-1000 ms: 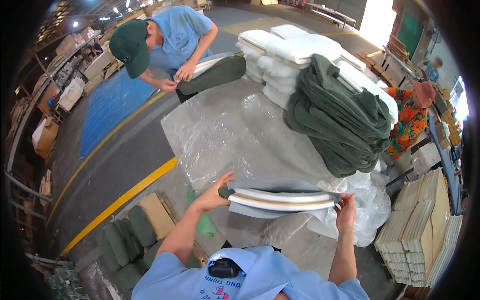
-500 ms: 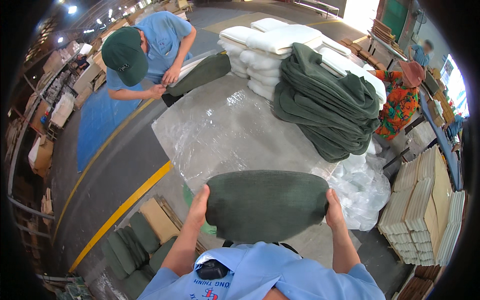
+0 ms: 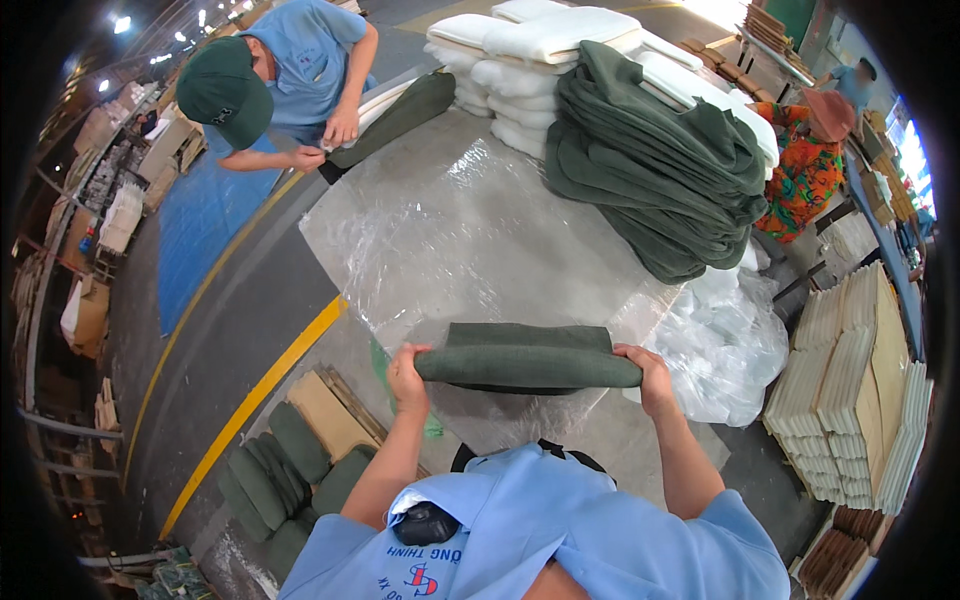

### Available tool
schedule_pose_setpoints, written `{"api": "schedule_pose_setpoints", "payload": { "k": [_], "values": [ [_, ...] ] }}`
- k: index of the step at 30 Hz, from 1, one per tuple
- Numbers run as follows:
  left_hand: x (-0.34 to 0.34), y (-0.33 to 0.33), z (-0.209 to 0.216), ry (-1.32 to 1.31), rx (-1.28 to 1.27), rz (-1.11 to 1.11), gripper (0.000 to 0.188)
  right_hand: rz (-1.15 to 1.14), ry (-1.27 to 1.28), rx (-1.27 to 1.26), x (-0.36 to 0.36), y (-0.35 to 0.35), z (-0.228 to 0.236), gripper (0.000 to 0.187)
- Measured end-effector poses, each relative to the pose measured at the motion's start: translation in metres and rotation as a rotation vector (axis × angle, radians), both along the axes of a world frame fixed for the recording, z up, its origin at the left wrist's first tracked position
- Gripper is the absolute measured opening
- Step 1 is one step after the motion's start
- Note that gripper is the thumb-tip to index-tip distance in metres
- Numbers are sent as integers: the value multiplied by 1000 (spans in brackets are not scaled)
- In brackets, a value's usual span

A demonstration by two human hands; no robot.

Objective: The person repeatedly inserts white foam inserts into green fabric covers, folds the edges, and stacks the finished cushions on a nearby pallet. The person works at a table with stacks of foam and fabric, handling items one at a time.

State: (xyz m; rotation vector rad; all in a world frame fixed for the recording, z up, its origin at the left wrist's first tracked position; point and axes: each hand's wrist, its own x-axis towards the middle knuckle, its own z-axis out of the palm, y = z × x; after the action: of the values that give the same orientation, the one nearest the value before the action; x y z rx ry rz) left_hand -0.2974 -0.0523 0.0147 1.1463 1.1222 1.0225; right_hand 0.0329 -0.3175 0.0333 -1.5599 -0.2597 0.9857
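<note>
A dark green fabric-covered cushion (image 3: 530, 368) is held level above the near edge of the plastic-covered table (image 3: 450, 250). My left hand (image 3: 408, 378) grips its left end and my right hand (image 3: 650, 378) its right end, fingers closed at both corners. Its long edge now faces me, with a flat green flap of fabric showing beyond it. Farther right on the table lies a heap of green fabric covers (image 3: 650, 160), beside stacked white padding (image 3: 560, 45).
Across the table at left, a co-worker (image 3: 290, 80) in a cap handles a green cover (image 3: 400, 120) with white inside. Finished-looking green cushions (image 3: 265, 480) lie at lower left. Crumpled clear plastic (image 3: 730, 340) and stacked pale panels (image 3: 840, 390) stand at right.
The cushion has tipped from showing its broad face to showing its long edge, and has moved slightly away from me. Both hands still hold its ends.
</note>
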Motion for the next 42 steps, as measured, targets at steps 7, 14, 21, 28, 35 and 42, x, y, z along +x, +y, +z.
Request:
{"api": "schedule_pose_setpoints", "payload": {
  "k": [7,14,21,28,35,42],
  "values": [
    [13,17,-9,-307,-188,70,50,721,-349,-93,13,19,56,54],
    [101,34,55,-84,80,-151,48,687,-1017,-385,-27,88,110,70],
    [104,-1,44,88,-270,-330,72,236,-785,-189,-1,34,123,53],
    [129,-46,38,-303,-424,-569,70,-114,-204,311,-49,14,135,49],
    [142,-18,65,-490,-456,-831,56,-218,-36,431,-71,3,133,62],
    [144,0,76,-467,-582,-887,55,-251,19,518,-86,2,142,60]
  ]
}}
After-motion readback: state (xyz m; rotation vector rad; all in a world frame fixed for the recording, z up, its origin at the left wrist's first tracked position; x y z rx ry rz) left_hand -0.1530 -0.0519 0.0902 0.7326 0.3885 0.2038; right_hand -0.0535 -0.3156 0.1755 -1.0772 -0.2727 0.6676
